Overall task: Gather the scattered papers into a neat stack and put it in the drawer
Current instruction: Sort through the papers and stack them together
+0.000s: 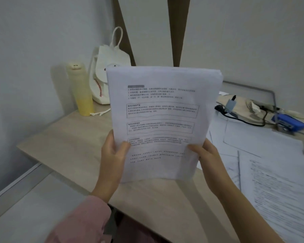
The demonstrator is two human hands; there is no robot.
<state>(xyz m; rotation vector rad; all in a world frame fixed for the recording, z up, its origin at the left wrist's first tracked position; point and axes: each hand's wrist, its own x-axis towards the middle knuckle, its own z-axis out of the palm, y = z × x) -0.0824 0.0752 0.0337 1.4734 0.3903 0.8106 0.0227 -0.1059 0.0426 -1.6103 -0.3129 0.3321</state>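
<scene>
Paper stack (162,120) upright between left grip (111,155) and right grip (209,156)

Paper stack held upright
Left hand (112,155) and right hand (207,156) pinch the stack of papers (162,120) (printed text) above the counter (69,137).

Desk (63,137) left side open, passable; yellow bottle (80,88), white bag (105,67) block back-left corner; loose sheets (270,172), cables (244,120) crowd right.

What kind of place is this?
Probably a study corner at home or in a dormitory: a light wooden desk against plain walls, a stack of printed papers in the left hand and right hand, more loose sheets on the desk, a yellow bottle and white drawstring bag behind.
</scene>
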